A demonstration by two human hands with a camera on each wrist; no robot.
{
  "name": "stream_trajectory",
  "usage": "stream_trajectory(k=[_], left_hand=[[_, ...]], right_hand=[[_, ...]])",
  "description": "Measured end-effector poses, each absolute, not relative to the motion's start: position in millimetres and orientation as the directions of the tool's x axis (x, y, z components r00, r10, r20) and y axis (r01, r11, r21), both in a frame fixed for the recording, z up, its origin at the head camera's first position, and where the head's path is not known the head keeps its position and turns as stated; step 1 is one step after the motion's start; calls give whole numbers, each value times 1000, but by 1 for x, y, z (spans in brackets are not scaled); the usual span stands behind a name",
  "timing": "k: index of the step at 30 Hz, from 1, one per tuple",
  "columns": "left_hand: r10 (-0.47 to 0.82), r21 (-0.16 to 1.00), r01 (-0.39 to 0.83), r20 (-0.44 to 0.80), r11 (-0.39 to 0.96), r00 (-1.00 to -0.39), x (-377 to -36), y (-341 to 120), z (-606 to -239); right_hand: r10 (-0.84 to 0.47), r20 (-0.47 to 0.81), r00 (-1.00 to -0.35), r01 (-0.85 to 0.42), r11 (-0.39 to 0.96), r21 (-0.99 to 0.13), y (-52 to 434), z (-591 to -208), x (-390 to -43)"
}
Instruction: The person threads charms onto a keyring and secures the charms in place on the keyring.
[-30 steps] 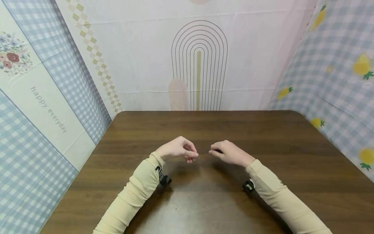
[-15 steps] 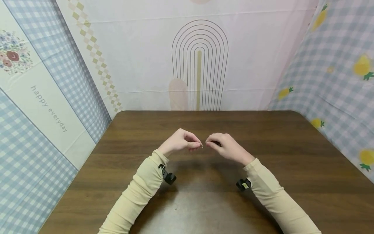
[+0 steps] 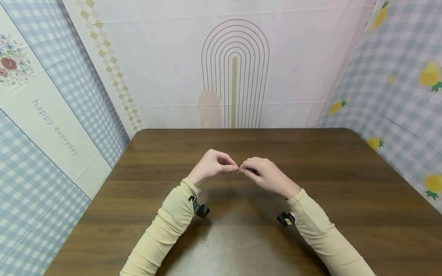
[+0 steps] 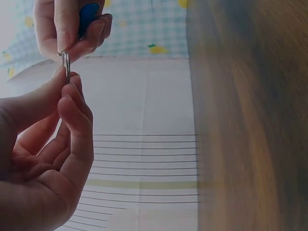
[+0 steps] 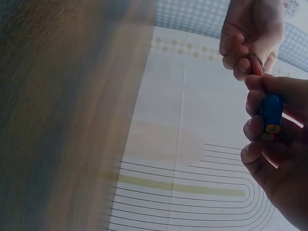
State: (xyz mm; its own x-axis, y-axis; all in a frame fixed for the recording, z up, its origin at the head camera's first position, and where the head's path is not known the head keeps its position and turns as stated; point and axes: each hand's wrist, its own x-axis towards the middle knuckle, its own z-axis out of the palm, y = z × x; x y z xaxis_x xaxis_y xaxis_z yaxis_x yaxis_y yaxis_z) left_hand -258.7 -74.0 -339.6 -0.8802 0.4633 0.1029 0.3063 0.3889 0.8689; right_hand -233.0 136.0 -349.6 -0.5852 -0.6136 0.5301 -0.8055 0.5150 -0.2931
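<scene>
My left hand [image 3: 214, 166] pinches a thin metal key ring [image 4: 66, 67] between thumb and fingertips, above the table. Facing it, my right hand [image 3: 267, 174] curls round a small glossy blue keychain charm [image 5: 272, 113] with orange-yellow ends. Its thumb and index fingertip are right at the ring's edge, so the two hands meet at the ring. Part of the charm lies hidden behind the right fingers; in the left wrist view only its blue body shows. What joins charm and ring is covered by the right fingertips.
Beneath both hands spreads a brown wooden table [image 3: 221, 214]. A patterned white cloth [image 3: 165, 69] hangs behind its far edge, with checked cloths at left and right. Each sleeved forearm carries a black wrist camera [image 3: 201, 210]. A tiny dark speck [image 3: 207, 245] lies near the front.
Both hands have risen a little and come together; the gap between them has closed. The right fingertips now meet the key ring that the left hand holds.
</scene>
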Motion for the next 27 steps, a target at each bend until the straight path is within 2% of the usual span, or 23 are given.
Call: stream_trajectory(k=[5, 10, 14, 23, 27], left_hand=[[465, 813, 338, 95, 474, -880, -254, -72, -336], [515, 766, 400, 107, 502, -851, -251, -71, -333], [543, 752, 433, 120, 496, -831, -248, -70, -331], [552, 771, 445, 148, 456, -821, -244, -67, -329], [575, 806, 423, 129, 413, -808, -244, -68, -331]], right_hand=[[-625, 508, -592, -800, 529, -282, 136, -351, -232], [-633, 493, -597, -797, 537, -276, 136, -352, -234], [-635, 490, -598, -798, 528, -289, 137, -353, -235], [-618, 459, -639, -769, 496, -404, 137, -352, -235], [-655, 452, -606, -794, 461, -397, 138, -350, -234]])
